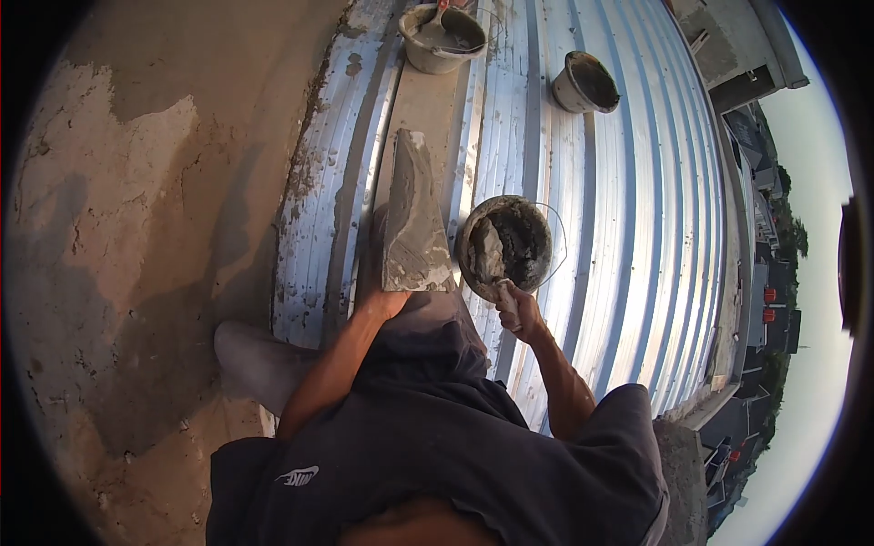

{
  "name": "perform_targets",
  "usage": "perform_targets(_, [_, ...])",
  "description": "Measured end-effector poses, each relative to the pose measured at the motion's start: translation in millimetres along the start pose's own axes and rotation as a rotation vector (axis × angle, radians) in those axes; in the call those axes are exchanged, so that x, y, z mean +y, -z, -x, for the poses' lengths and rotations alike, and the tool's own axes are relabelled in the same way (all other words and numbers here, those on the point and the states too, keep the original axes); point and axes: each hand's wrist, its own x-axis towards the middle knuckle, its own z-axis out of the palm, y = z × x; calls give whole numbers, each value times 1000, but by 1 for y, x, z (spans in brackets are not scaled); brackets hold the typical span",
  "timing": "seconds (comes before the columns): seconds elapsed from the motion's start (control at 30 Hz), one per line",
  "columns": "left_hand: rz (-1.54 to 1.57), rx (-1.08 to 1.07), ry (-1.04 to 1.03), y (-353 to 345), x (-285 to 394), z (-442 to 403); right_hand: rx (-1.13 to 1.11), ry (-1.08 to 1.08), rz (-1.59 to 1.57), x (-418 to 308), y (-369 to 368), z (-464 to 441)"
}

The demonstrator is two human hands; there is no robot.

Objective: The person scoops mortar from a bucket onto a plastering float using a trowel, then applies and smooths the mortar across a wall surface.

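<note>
My left hand (390, 303) grips the near end of a long mortar board (417, 232), its fingers partly hidden beneath it. Wet grey mortar coats the board's top face. Closed around the pale, smeared handle of a trowel (507, 305) is my right hand (525, 314). The trowel's mortar-covered blade reaches into a round bucket (468, 273) just right of the board. Dark grey mortar clings to the inside of this bucket, and its thin wire handle hangs out to the right.
Ribbed metal roofing sheets (628, 227) stretch under the buckets. Farther off stand a mortar bucket (432, 62) with a red-handled tool in it and a second, tilted-looking bucket (569, 91). A partly plastered wall (137, 227) rises on the left. Beyond the roof's right edge lie distant buildings.
</note>
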Motion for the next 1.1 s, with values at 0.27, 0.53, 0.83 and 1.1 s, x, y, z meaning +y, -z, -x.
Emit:
perform_targets(0.27, [62, -176, 148, -33, -45, -41, 73, 230, 35, -26, -10, 93])
perform_targets(0.53, [120, -347, 160, -87, -81, -58, 295, 480, 354, -65, -118, 165])
perform_targets(0.83, [209, -169, 245, -128, -79, -55, 731, 1226, 1304, -10, -160, 114])
perform_targets(1.1, [516, -485, 117, -111, -120, -99, 716, 1249, 1283, -4, -163, 117])
